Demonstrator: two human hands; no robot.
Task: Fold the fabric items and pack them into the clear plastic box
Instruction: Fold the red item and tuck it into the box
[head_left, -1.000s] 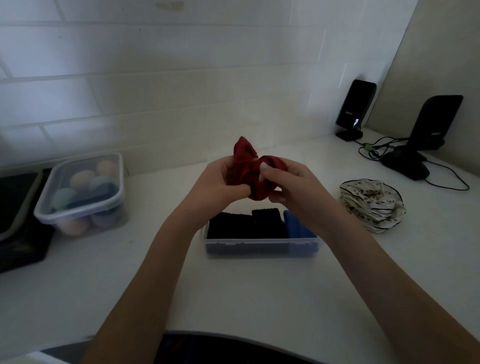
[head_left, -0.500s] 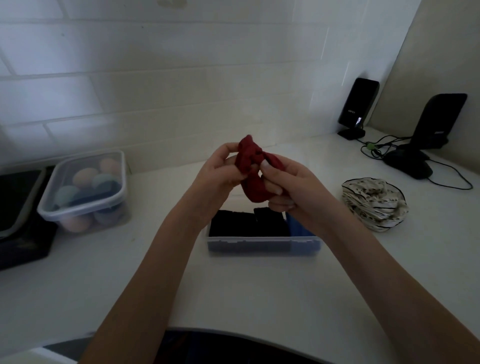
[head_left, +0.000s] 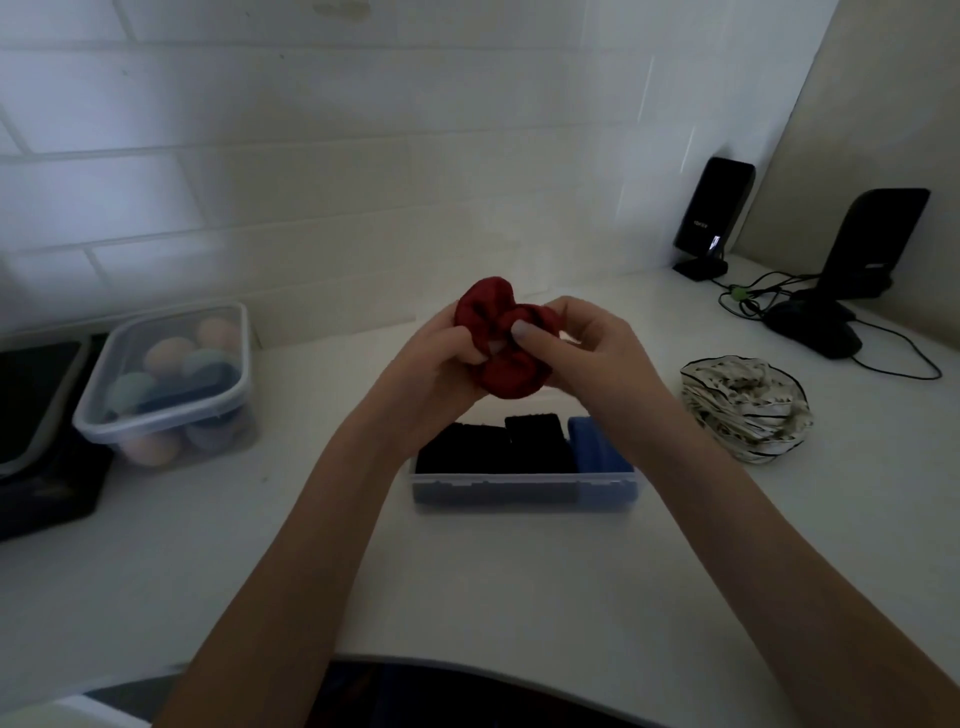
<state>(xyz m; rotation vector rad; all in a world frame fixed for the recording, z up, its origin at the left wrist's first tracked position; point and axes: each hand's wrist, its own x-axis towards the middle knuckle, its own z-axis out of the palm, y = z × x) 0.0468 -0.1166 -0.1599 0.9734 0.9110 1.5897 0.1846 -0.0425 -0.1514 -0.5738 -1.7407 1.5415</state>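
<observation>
A bunched dark red fabric item (head_left: 506, 371) is held in the air above the clear plastic box (head_left: 524, 493). My left hand (head_left: 434, 364) grips its left side with curled fingers. My right hand (head_left: 587, 345) pinches its right side, thumb pressed on the front. The box sits on the white counter below my hands and holds black folded fabric (head_left: 488, 447) and a blue piece (head_left: 597, 444) at its right end. A white patterned fabric item (head_left: 748, 410) with dark edging lies crumpled on the counter to the right of the box.
A lidded clear container (head_left: 166, 384) of pastel round objects stands at the left, beside a dark case (head_left: 36, 426). Two black speakers (head_left: 714, 218) (head_left: 878, 244) and cables (head_left: 883, 348) occupy the back right corner. A tiled wall runs behind the counter.
Both hands have kept working the red fabric in the air, bunching it tighter. My right thumb now presses on its front and a fold sticks up at the top left.
</observation>
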